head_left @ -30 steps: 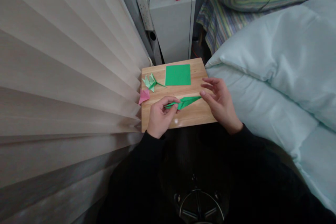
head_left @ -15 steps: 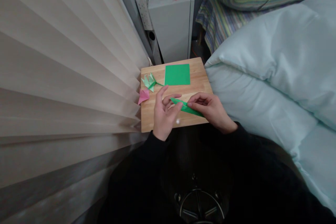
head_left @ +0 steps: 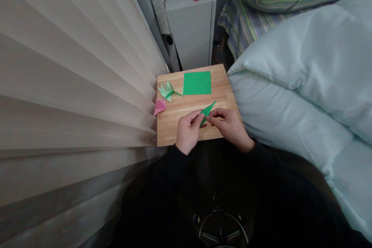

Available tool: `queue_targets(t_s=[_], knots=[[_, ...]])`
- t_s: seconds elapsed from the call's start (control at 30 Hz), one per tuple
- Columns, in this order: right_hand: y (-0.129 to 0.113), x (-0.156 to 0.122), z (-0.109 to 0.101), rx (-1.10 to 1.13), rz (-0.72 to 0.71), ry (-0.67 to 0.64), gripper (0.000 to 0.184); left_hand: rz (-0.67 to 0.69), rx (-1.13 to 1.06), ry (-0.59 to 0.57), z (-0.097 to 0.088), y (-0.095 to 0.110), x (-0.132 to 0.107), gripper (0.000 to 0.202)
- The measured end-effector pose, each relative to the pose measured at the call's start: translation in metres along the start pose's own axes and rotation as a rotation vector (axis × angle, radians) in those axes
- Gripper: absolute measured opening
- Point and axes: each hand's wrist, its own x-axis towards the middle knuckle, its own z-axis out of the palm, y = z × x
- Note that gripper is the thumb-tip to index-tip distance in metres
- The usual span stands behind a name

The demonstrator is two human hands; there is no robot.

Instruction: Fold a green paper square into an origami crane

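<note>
A folded piece of green paper, narrow and pointed, is held above the front part of a small wooden table. My left hand is closed, pinching the paper's lower left side between thumb and fingers. From the other side my right hand pinches its lower right edge with thumb and forefinger. One sharp tip points up and to the right, away from me. The lower end is partly covered by my fingers.
A flat green paper sheet lies at the table's back. Left of it are a green origami piece with a stem and a pink folded paper. A pleated curtain borders the left, a pale quilt the right, a white cabinet behind.
The folded green paper has turned, so its tip points up and right instead of left. My left hand's spread fingers have closed on it, and my right hand has shifted slightly left.
</note>
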Motion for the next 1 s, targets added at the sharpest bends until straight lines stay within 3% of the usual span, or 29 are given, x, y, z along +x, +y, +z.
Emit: queue_targets(t_s=[0.13, 0.23, 0.3, 0.37, 0.53, 0.7, 0.87, 1.0], knots=[[-0.002, 0.001, -0.005, -0.057, -0.078, 0.081, 0.03, -0.098, 0.038, -0.129, -0.01, 0.0, 0.001, 0.035], [-0.006, 0.006, -0.01, -0.105, -0.205, -0.056, 0.017, -0.134, 0.058, -0.234, -0.017, 0.0, 0.003, 0.032], [-0.006, 0.012, -0.012, -0.177, -0.264, -0.146, 0.005, -0.128, 0.052, -0.256, -0.021, 0.001, 0.006, 0.032], [-0.005, 0.021, -0.013, -0.207, -0.288, -0.176, 0.006, -0.106, 0.033, -0.26, -0.025, 0.002, 0.01, 0.034], [0.007, 0.043, -0.009, -0.093, -0.248, -0.221, 0.008, -0.075, 0.021, -0.286, -0.035, -0.001, 0.024, 0.038], [0.024, 0.059, -0.005, -0.007, -0.217, -0.177, 0.017, -0.055, 0.014, -0.276, -0.041, -0.012, 0.044, 0.037], [0.037, 0.067, -0.004, 0.04, -0.147, -0.194, 0.024, -0.125, -0.02, -0.377, -0.048, -0.022, 0.063, 0.043], [0.043, 0.066, -0.003, 0.079, -0.105, -0.216, 0.026, -0.132, -0.026, -0.415, -0.056, -0.024, 0.063, 0.044]])
